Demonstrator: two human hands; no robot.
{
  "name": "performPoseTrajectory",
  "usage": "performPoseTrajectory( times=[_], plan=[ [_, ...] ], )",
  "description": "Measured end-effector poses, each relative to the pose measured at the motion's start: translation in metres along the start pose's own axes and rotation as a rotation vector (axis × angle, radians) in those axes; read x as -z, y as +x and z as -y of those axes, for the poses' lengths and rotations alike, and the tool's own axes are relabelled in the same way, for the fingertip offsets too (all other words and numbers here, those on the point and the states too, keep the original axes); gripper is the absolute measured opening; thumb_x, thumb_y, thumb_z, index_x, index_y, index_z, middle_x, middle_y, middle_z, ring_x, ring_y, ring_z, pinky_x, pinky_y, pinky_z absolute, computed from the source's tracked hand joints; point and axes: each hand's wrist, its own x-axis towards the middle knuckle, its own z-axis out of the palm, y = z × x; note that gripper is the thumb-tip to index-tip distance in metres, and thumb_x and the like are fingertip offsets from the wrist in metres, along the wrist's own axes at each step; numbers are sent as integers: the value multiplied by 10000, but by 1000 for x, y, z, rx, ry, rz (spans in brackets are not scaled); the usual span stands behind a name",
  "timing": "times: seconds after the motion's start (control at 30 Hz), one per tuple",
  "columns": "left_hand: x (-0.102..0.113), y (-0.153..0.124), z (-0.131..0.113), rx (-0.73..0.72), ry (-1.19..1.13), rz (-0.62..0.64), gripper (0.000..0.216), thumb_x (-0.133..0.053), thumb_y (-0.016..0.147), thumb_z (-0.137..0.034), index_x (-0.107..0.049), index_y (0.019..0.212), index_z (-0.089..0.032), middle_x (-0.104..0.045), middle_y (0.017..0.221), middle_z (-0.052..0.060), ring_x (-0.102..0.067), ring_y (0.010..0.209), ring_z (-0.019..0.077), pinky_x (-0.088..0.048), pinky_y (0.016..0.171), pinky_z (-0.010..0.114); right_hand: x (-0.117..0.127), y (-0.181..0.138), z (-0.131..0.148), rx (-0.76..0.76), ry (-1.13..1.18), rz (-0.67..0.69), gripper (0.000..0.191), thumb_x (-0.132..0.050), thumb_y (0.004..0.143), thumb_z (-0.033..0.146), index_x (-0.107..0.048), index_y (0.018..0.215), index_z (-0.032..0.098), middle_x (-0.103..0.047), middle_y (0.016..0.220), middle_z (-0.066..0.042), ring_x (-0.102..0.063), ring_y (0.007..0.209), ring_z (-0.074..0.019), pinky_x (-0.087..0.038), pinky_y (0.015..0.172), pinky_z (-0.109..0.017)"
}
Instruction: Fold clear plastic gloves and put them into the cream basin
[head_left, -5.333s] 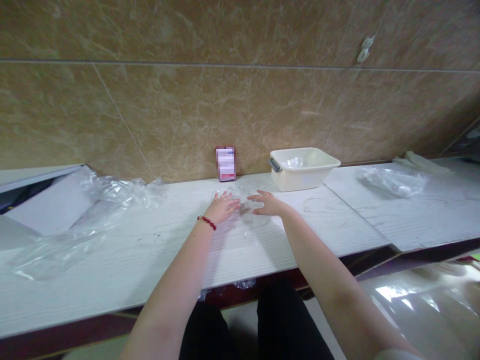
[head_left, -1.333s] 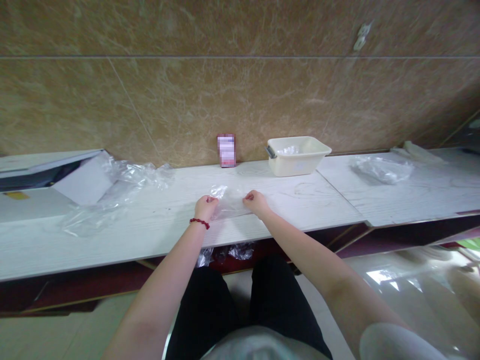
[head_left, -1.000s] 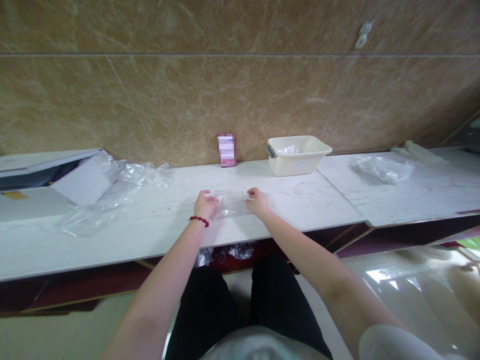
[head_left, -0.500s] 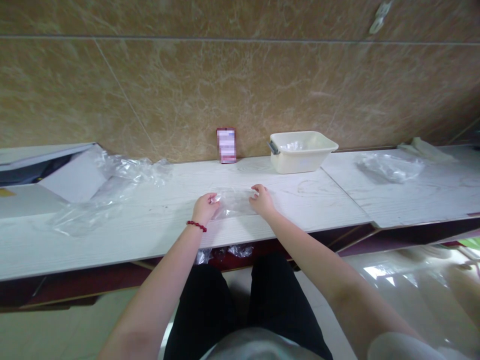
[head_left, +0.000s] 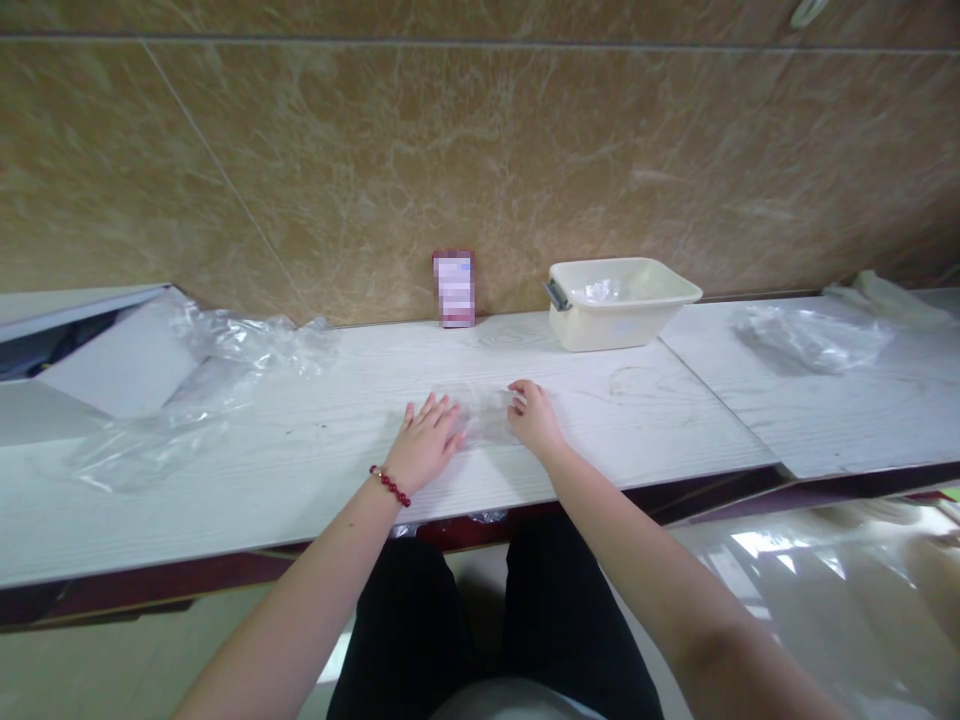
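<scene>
A small clear plastic bag (head_left: 486, 418) lies flat on the white wood-grain counter (head_left: 360, 400), between my two hands. My left hand (head_left: 429, 440), with a red bead bracelet at the wrist, rests palm down on the bag's left end, fingers spread. At the bag's right edge is my right hand (head_left: 534, 418), its fingers curled and its thumb and fingertips on the film. The bag's left part is hidden under my left hand.
A cream plastic bin (head_left: 619, 320) with clear film inside stands by the wall. A phone (head_left: 454, 290) leans there too. Crumpled clear plastic (head_left: 262, 345) and a white box (head_left: 112, 370) lie at left; more plastic bags (head_left: 817, 338) lie at right.
My left hand has gone from pinching the bag's left edge to lying flat on it with fingers spread. My right hand stays at the right edge. The view has shifted slightly.
</scene>
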Motion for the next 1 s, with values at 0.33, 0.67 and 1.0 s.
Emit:
performPoseTrajectory(
  times=[0.33, 0.67, 1.0],
  plan=[
    [-9, -11, -1, 41, 55, 68, 504, -309, 797, -436, -353, 1222, -168, -292, 1323, 121, -191, 1229, 263, -161, 974, 474, 1, -1, 3, 16, -27, -13, 293, -416, 651, 31, -465, 887, 199, -426, 971, -64, -523, 861, -125, -471, 760, -271],
    [-1, -8, -13, 56, 173, 64, 491, -247, 820, -424, -343, 1224, -161, -302, 1321, 101, -207, 1226, 244, -189, 973, 457, 3, 1, 11, 62, -144, -61, 278, -416, 645, 41, -491, 866, 193, -467, 906, -59, -494, 868, -154, -462, 745, -310],
    [-10, 10, -21, 1, 227, 130, 552, -220, 815, -452, -304, 1259, -134, -263, 1341, 79, -178, 1238, 222, -140, 1002, 415, 6, 3, 12, 26, -124, -116, 185, -432, 687, 153, -512, 851, 183, -508, 881, -60, -515, 827, -140, -449, 738, -288]
  ],
)
